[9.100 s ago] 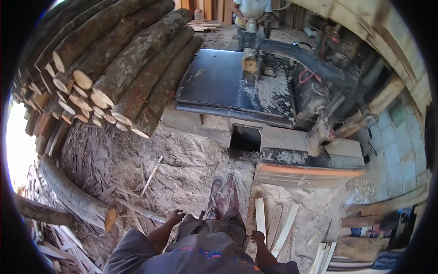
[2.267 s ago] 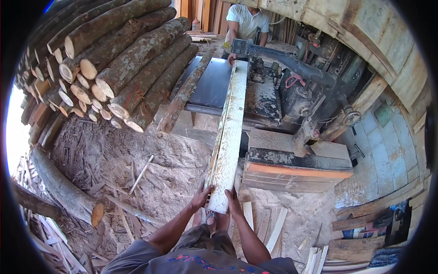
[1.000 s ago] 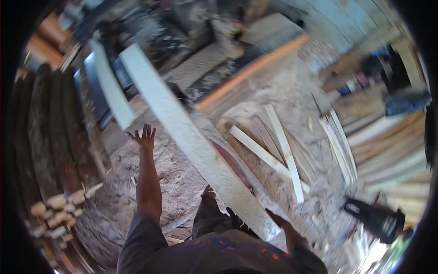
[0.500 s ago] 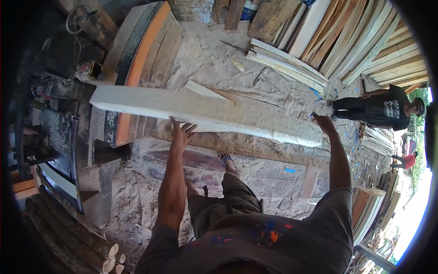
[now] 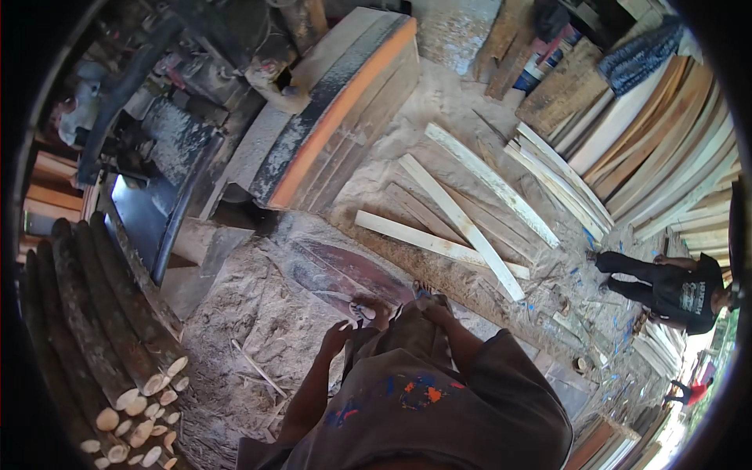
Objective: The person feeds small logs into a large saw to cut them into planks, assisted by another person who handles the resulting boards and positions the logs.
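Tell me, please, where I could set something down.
Mostly open: sawdust floor between the log pile and reddish panel, bar a thin stick; also a strip between the orange-edged block and crossed pale boards. Crowded: those boards and the stacked planks.

Two bare hands, one left hand (image 5: pixel 337 335) and one right hand (image 5: pixel 435 310); two feet (image 5: pixel 365 311); three pale loose planks (image 5: pixel 460 227) on the ground; one log pile (image 5: pixel 74 305) showing more than a dozen cut ends (image 5: pixel 125 399); one person in black (image 5: pixel 693 294); one person in red (image 5: pixel 694 392); one orange strip (image 5: pixel 345 108).
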Motion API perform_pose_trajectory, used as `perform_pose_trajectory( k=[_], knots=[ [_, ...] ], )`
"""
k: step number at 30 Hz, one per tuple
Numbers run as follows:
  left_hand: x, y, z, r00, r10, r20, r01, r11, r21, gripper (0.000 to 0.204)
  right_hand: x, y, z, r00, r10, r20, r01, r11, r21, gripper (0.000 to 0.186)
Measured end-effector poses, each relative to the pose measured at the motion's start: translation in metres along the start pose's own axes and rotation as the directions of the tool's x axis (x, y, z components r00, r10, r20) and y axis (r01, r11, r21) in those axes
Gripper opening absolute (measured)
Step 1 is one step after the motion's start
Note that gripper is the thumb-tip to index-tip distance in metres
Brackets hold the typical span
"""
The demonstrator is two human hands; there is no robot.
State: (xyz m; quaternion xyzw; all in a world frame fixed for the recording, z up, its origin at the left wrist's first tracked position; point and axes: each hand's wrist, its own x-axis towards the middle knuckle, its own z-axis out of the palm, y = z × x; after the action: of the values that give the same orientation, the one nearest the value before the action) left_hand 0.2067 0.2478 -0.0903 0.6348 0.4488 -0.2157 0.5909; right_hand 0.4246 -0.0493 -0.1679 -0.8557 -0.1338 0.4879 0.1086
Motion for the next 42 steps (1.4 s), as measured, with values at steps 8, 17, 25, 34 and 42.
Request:
perform_pose_trajectory(
  k=[8,17,25,34,42],
  knots=[
    [-0.121,-0.243,-0.171,0.603,-0.602,-0.524,0.018,0.667,-0.745,0.033,0.061,-0.217,-0.045,0.953,-0.230,0.199,0.153,0.927,0.343,0.032],
    [-0.057,-0.193,-0.169,0.658,-0.629,-0.414,-0.156,0.423,-0.892,0.035,0.155,-0.366,-0.021,0.920,-0.151,0.363,0.141,0.989,0.055,0.022],
    [0.045,-0.077,-0.249,0.704,-0.458,-0.542,0.015,0.773,-0.634,0.047,0.170,-0.673,-0.029,0.810,-0.410,0.420,0.501,0.856,-0.130,0.028],
    [0.073,0.078,-0.528,0.529,-0.062,-0.847,-0.500,0.783,-0.369,0.052,0.141,-0.976,-0.024,0.483,-0.875,0.002,0.839,0.462,-0.286,0.068],
    [0.119,0.105,-0.568,0.598,0.053,-0.800,-0.599,0.692,-0.402,0.081,0.045,-0.875,0.001,0.569,-0.720,0.398,0.807,0.398,-0.436,0.061]
  ],
)
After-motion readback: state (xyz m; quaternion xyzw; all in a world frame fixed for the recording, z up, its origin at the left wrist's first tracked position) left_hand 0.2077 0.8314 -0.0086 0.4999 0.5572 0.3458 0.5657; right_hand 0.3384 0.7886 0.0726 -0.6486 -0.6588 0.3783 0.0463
